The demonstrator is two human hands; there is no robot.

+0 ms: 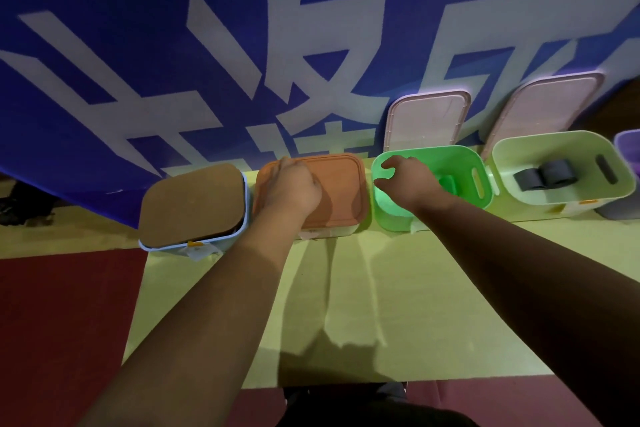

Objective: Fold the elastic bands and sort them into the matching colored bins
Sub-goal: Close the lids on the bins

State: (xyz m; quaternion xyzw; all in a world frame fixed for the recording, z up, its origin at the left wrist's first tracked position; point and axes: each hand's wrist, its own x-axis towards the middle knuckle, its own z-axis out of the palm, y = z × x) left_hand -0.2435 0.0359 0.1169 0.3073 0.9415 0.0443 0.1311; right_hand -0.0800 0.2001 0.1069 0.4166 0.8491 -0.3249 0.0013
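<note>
"Along the back edge of the desk [415, 288], what is the status?"

"The right hand [408, 180] hovers over the near-left corner of the green bin [460, 151]. Its grip is apart: thumb and fingers are curved and hold nothing visible. A folded green band [448, 184] lies inside that bin, partly hidden by the hand. The left hand [294, 185] rests on the orange lid [343, 184] with bent fingers; whether its grip clamps anything cannot be told."

"Hazards?"

"Three, as a judgement.
1. The band may spring out of its fold, since nothing holds it flat.
2. The right wrist crosses the bin's near rim. Catching it on withdrawal may tip or drag the bin.
3. Two pink lids [426, 121] lean on the banner [138, 45] behind the bins. A jolt may drop them into the open bins."

"Other sorted items?"

"Dark bands [543, 175] sit in the pale bin [554, 139], right of the green one."

"Readable text?"

"The banner carries large white characters, cropped by the frame and not reliably readable. A small tag [194, 245] on the blue bin [239, 232] is too small to read. No brand is visible."
</note>
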